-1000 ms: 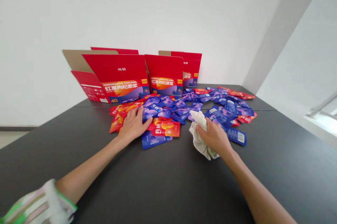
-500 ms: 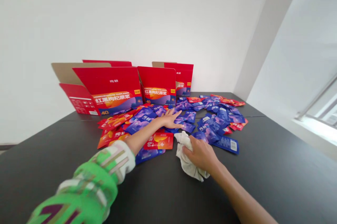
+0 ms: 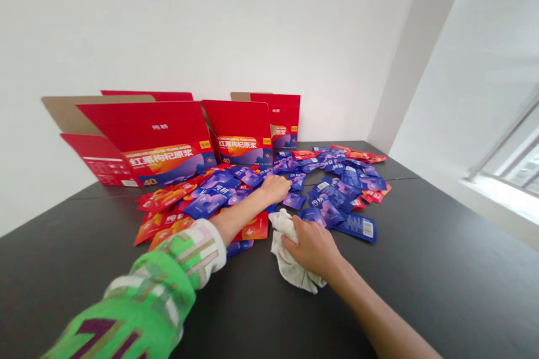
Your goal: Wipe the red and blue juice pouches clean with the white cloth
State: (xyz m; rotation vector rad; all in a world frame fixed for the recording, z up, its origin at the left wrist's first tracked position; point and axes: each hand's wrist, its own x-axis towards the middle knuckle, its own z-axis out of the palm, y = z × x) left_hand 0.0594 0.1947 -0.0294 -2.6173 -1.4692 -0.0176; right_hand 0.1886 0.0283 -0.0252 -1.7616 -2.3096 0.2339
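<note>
A heap of flat red and blue sachets (image 3: 236, 190) is spread over the far half of a black table (image 3: 421, 269). My left hand (image 3: 275, 187) reaches into the middle of the heap with its fingers curled onto a blue sachet (image 3: 295, 200); whether it grips that sachet I cannot tell. My right hand (image 3: 309, 246) lies at the heap's near edge, closed on a crumpled white cloth (image 3: 288, 260) that rests on the table. A green patterned sleeve (image 3: 155, 291) covers my left forearm.
Three open red cartons stand at the back against the white wall: a large one (image 3: 143, 140) on the left, a middle one (image 3: 242, 131), a smaller one (image 3: 286, 123) behind. A window frame (image 3: 505, 173) is at the right.
My left hand left the near red sachets, reached further into the heap, then curled its fingers. My right hand stayed on the cloth. The view swung slightly rightward.
</note>
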